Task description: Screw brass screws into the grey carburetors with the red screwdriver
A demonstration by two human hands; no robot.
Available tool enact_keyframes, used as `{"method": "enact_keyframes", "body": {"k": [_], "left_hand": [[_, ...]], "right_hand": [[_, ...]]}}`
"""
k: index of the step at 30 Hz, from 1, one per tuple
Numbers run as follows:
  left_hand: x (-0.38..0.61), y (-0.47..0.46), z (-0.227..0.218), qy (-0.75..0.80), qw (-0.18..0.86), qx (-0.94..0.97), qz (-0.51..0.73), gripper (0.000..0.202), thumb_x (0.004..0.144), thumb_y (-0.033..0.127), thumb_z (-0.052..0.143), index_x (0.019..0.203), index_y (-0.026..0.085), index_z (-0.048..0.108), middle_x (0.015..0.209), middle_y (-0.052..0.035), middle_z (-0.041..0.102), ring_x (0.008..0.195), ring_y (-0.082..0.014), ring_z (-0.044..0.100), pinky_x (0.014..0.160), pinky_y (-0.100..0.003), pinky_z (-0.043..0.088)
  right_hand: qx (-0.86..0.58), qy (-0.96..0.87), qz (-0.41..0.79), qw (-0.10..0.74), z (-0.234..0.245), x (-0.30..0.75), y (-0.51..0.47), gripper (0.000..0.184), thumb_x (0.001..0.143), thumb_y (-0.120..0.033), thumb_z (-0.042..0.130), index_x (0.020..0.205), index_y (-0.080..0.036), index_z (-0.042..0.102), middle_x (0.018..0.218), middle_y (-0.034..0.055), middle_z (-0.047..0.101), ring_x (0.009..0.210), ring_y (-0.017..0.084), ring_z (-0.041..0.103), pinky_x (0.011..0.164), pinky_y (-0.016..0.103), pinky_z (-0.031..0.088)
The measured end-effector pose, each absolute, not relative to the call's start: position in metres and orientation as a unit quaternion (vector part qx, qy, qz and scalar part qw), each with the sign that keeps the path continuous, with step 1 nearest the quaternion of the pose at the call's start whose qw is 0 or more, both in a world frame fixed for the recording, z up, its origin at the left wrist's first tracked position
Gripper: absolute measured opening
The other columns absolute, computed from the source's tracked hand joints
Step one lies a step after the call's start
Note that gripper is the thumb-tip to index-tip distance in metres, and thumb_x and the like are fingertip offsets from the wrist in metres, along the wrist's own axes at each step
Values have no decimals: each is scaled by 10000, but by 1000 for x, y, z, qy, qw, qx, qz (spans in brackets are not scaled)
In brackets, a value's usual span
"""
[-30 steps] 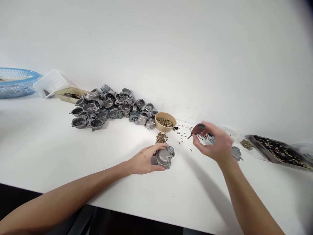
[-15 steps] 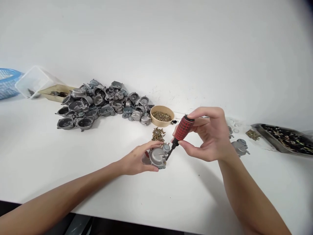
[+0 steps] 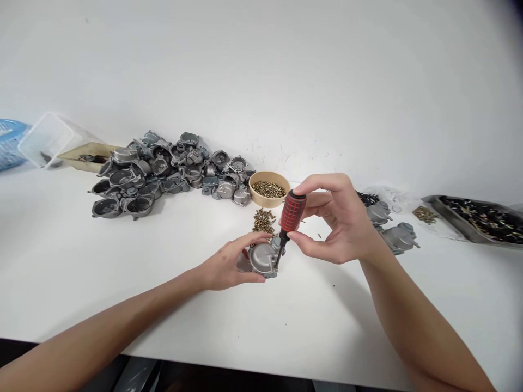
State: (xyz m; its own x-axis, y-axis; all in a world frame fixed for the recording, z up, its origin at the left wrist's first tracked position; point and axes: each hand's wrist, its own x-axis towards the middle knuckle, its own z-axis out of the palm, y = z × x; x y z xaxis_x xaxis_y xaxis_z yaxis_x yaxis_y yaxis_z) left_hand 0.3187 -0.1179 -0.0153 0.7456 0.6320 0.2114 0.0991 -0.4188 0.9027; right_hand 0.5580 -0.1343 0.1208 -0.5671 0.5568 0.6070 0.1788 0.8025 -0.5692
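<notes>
My left hand [image 3: 229,262] is closed around the side of a grey metal carburetor [image 3: 261,258], round cover facing up, on the white table. In my right hand [image 3: 335,223] is a screwdriver [image 3: 294,211] with a red and black handle, pinched between thumb and fingers. Its shaft slants down to the lower right edge of the carburetor, where the tip appears to touch; the exact contact is too small to tell. Just behind the carburetor lies a small heap of brass-coloured screws [image 3: 263,220].
A tan round tub [image 3: 252,197] of screws stands behind. Many grey metal housings [image 3: 137,204] are piled at left, near a clear bin [image 3: 44,136] and a blue basket [image 3: 10,144]. To the right are further carburetors [image 3: 400,238], loose screws [image 3: 425,214] and a tray [image 3: 445,220] of dark parts.
The screwdriver has swung left and now stands more upright over the carburetor's edge, my right hand moving left with it. My left hand keeps its hold. The view has shifted slightly.
</notes>
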Motion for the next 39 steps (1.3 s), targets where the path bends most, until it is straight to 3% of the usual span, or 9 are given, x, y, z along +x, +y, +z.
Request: {"method": "enact_keyframes", "body": {"k": [6,14,17,21,26,32,36,39], "left_hand": [[319,-117,-18,228,485,798,276,800,833,316,828,1513,299,407,1506,-103,525,1313,-298,562,1024,-420,503],[319,-117,-15,219,479,803,277,757,832,292,828,1483,280,443,1510,-111,525,1324,-301,554,1020,-412,498],[318,-117,-14,215,481,803,278,747,831,276,825,1477,276,450,1509,-111,523,1328,-300,550,1032,-410,492],[318,-117,-13,210,474,808,279,738,842,263,808,1476,288,431,1514,-97,510,1300,-278,565,995,-382,509],[319,-119,-12,205,451,823,279,738,845,245,778,1482,260,406,1497,-120,514,1315,-299,549,1027,-415,505],[317,-120,-11,205,468,817,268,653,913,309,718,1481,256,401,1493,-120,510,1336,-306,532,1087,-449,467],[318,-119,-11,222,496,798,260,619,893,338,757,1426,256,453,1430,-110,562,1270,-294,574,1046,-447,478],[319,-119,-11,233,509,785,265,641,825,347,828,1361,239,495,1396,-111,580,1229,-292,589,1035,-443,474]], "right_hand": [[-215,-855,248,402,119,558,-132,647,776,-16,722,1314,-254,453,919,-13,649,780,158,732,650,277,634],[-171,-850,302,396,128,563,-139,583,835,17,644,1334,-254,512,1144,73,647,1041,229,722,808,373,663],[-165,-851,286,409,130,564,-137,533,849,-2,676,1309,-248,569,1095,64,677,923,198,741,789,362,663],[-145,-857,208,449,128,563,-131,592,726,-56,855,1233,-271,637,995,17,689,790,164,720,705,318,654],[-143,-842,282,437,128,561,-134,500,832,-60,759,1275,-233,606,1112,83,708,909,211,756,762,366,673],[-113,-856,195,465,127,555,-130,494,769,-114,854,1224,-219,694,875,39,743,812,192,734,680,321,659],[-128,-867,236,419,131,556,-134,464,860,-52,725,1300,-187,667,1049,104,746,880,204,741,726,352,670],[-126,-873,214,420,135,559,-137,485,830,-32,767,1281,-193,694,1040,89,736,817,171,743,715,311,668]]}}
